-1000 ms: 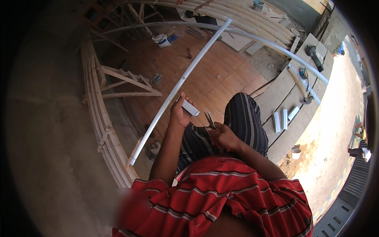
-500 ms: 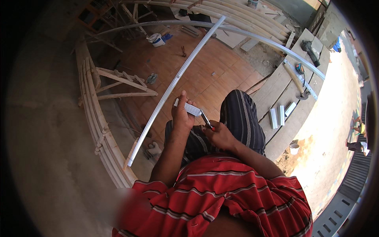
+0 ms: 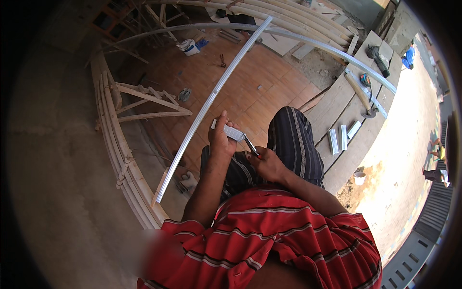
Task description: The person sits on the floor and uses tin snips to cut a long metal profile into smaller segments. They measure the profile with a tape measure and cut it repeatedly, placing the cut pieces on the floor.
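Observation:
In front of my lap, my left hand [image 3: 223,139] is closed around a short piece of silvery metal channel [image 3: 233,133], its thumb pointing up. My right hand [image 3: 268,164] grips a slim hand tool [image 3: 250,144] with a dark and shiny shaft and a bit of red at the fist. The tool's tip meets the right end of the channel piece; its exact kind is hard to make out. A long metal profile [image 3: 211,96] slants past, left of my hands. On the plank bench [image 3: 332,115] to the right lie several short channel pieces [image 3: 343,137].
A hammer [image 3: 357,90], a tape measure [image 3: 365,80] and an angle grinder [image 3: 378,60] are on the bench. Another long metal profile [image 3: 317,44] arches across the far side. Wooden frames [image 3: 154,98] stand left, with a white bucket [image 3: 188,47] on the tiled floor [image 3: 250,91] beyond.
My view has shifted very slightly. Both hands keep their hold on the channel piece and the tool, with almost no visible movement.

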